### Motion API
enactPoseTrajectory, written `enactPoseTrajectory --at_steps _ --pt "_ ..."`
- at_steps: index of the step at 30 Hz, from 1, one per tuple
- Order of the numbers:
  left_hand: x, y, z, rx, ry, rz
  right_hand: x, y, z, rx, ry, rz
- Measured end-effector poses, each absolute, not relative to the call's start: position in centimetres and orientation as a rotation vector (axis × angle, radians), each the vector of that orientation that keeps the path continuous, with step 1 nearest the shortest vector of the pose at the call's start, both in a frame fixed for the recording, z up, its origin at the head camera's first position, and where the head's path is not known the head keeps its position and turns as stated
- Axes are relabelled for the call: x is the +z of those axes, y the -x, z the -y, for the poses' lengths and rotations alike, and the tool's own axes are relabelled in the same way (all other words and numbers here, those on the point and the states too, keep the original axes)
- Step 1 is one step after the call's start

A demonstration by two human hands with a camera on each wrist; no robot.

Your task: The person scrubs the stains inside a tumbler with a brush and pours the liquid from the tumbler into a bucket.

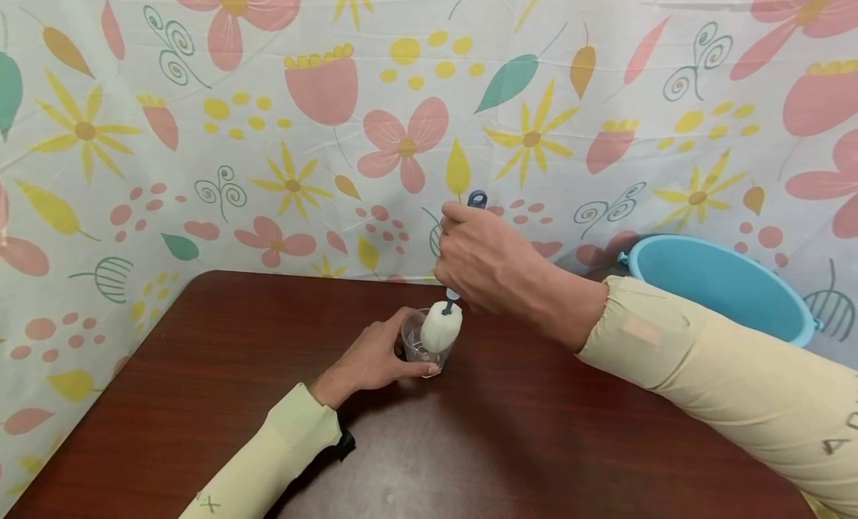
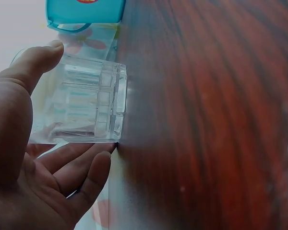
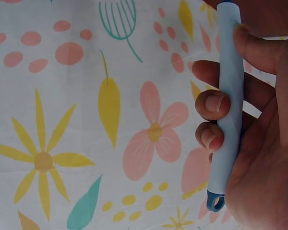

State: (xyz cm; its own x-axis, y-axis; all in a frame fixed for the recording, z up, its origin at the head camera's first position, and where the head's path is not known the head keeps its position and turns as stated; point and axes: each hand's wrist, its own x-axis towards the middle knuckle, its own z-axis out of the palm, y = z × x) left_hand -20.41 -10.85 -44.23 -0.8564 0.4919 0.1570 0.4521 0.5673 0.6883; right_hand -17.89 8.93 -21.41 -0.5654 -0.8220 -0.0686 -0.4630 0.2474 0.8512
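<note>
My left hand (image 1: 372, 359) holds a clear plastic cup (image 2: 84, 105) upright on the table, thumb on one side and fingers on the other. In my right hand (image 1: 485, 255) is a cup-cleaning sponge brush; fingers and thumb wrap round its pale blue handle (image 3: 230, 105). A dark blue hanging loop (image 3: 215, 201) sticks out at the handle's end. The brush's white sponge head (image 1: 441, 330) points down and overlaps the cup's mouth in the head view. The right wrist view leaves the sponge out.
A blue bucket (image 1: 720, 284) stands at the right, behind my right forearm. Under the cup is a dark reddish-brown wooden table (image 1: 429, 459). A white curtain with flower and leaf prints (image 1: 402, 65) hangs along the table's far edge.
</note>
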Motion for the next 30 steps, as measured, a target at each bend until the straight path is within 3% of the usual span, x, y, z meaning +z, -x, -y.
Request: enactPoseTrajectory --at_steps 30 --pt "-44.39 20.47 10.93 1.18 -0.814 -2.724 -20.78 17.57 -8.89 -1.17 -1.218 2.229"
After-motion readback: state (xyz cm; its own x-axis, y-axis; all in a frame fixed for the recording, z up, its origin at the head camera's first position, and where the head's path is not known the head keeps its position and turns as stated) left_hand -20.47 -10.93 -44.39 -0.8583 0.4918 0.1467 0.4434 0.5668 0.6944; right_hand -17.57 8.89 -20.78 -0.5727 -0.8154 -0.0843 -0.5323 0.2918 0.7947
